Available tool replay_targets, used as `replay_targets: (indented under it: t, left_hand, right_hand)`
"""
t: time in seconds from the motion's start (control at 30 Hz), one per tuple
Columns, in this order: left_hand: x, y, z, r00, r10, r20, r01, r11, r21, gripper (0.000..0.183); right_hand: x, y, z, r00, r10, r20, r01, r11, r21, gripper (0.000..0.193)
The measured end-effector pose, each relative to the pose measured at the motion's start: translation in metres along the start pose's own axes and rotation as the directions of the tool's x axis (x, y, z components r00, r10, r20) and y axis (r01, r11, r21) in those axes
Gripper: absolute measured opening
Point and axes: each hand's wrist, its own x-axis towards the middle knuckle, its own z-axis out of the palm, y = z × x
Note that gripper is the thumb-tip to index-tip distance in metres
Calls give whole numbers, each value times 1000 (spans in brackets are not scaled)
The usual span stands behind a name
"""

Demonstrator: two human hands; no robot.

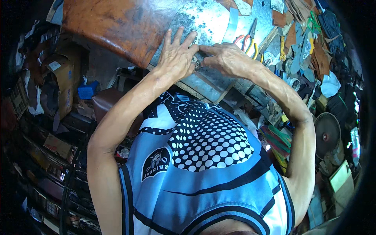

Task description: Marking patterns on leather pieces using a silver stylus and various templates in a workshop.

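My left hand (pixel 176 56) lies on a worn, grey-white work surface (pixel 207 23), fingers spread and stretched out, apparently pressing down. Close beside it, my right hand (pixel 231 60) has its outer fingers curled, with the index finger and thumb reaching toward the left thumb. Between the two hands sits a small, dull metal-looking piece (pixel 196 62), mostly covered by fingers, whose kind I cannot make out. To the right of my right hand rest pliers (pixel 247 42) with red and yellow handles. A pale flat strip (pixel 231 25) lies behind it.
A large brown leather sheet (pixel 113 27) drapes over the bench at the left. Leather scraps (pixel 321 58) and tools crowd the right side. A round fan (pixel 328 135) stands lower right. A blue box (pixel 88 90) and a cardboard box (pixel 62 80) are at the left.
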Motion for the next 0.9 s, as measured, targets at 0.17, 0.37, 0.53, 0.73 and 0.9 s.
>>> replay_targets:
  t: [0.17,0.37,0.53,0.73,0.9]
  left_hand:
    - [-1,2,-1,1000,-13,14,13,1000,12,44]
    - [0,4,-2,1000,4,-19,-4,1000,3,43]
    - [2,7,-4,999,-25,27,25,1000,10,50]
    - [1,9,-4,999,-38,10,39,999,-5,50]
    - [1,12,-2,999,-45,13,45,999,-17,47]
  right_hand:
    - [3,7,1,1000,-15,21,14,1000,28,28]
    - [6,10,-6,998,-35,58,35,999,6,26]
    - [10,12,-10,995,-41,94,42,999,-10,25]
    - [15,15,-12,991,-75,108,79,996,-36,22]
    - [19,18,-13,984,-42,176,52,997,-54,23]
